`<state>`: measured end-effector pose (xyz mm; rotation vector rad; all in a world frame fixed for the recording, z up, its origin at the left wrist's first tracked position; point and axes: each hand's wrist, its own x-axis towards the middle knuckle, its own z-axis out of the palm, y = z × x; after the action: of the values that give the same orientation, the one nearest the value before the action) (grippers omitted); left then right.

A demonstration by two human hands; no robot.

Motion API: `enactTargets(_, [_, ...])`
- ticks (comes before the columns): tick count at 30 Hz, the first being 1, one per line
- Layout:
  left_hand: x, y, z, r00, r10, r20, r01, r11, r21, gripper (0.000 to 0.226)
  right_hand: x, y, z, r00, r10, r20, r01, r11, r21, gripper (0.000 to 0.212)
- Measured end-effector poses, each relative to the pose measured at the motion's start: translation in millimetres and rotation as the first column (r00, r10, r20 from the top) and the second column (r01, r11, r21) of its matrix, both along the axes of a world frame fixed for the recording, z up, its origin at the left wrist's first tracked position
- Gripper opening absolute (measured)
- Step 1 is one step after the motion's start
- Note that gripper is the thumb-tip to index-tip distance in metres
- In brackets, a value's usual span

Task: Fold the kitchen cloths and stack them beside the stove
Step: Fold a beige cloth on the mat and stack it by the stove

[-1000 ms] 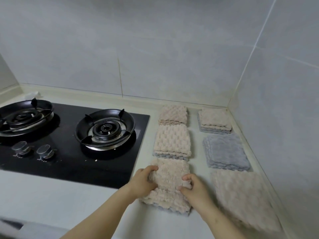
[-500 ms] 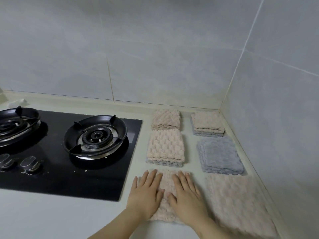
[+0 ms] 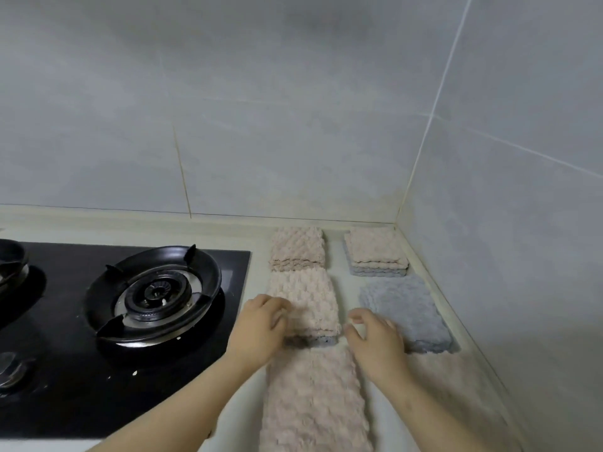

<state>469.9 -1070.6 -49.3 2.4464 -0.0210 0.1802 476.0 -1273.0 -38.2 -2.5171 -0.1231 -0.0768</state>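
Left hand (image 3: 261, 324) curls at the middle cloth's (image 3: 306, 298) left edge, grip unclear. Right hand (image 3: 375, 340) hangs loose, empty. It should take both sides evenly.

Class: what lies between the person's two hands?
The near end of the middle folded beige cloth lies between the left hand and the right hand. The head view shows it.

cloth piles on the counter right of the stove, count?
6: back-left pile, middle-left pile, front-left pile, back-right pile, grey middle-right pile, front-right cloth, partly behind the right arm. Layers within piles may hide more.
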Motion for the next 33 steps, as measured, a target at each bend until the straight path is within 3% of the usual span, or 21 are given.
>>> enactTargets(5, [70.0,3.2,36.4,0.995,-0.015,-0.094,0.013,1.000,-0.024,0.027,54.3,0.0,13.3,0.998,-0.045,-0.042,0.047,0.997,0.056,0.021])
enactTargets(9, [110.8,1.2,47.6,0.971,0.059,-0.232,-0.089,0.989,-0.120,0.033,89.0,-7.9,13.9,0.990,-0.078,-0.117,0.080,0.997,0.015,0.023])
enactTargets(16, [178.5,-1.1,36.0,0.935,0.227,-0.273,-0.290,0.932,-0.217,0.035,160.8,-27.7,10.3,0.982,-0.136,-0.131,0.142,0.989,0.042,0.041])
enactTargets(20, [220.2,1.1,17.3,0.901,0.322,-0.292,-0.358,0.930,-0.079,0.045,202.0,-32.7,3.3,0.976,-0.151,-0.158,0.160,0.986,0.046,0.045])
enactTargets(26, [254.2,-2.6,-22.0,0.812,0.290,-0.507,-0.342,0.940,-0.011,0.060,252.3,-40.3,-9.8,0.976,-0.175,-0.129,0.178,0.984,0.012,0.046])
enactTargets(29, [262.6,-12.3,-32.0,0.824,0.306,-0.477,-0.306,0.949,0.079,0.060,267.0,-45.8,-17.2,0.977,-0.171,-0.130,0.175,0.984,0.025,0.046])
enactTargets(33, [273.2,-31.5,-38.1,0.848,0.266,-0.458,-0.259,0.963,0.080,0.062,276.0,-51.1,-25.5,0.979,-0.169,-0.109,0.172,0.985,0.015,0.045])
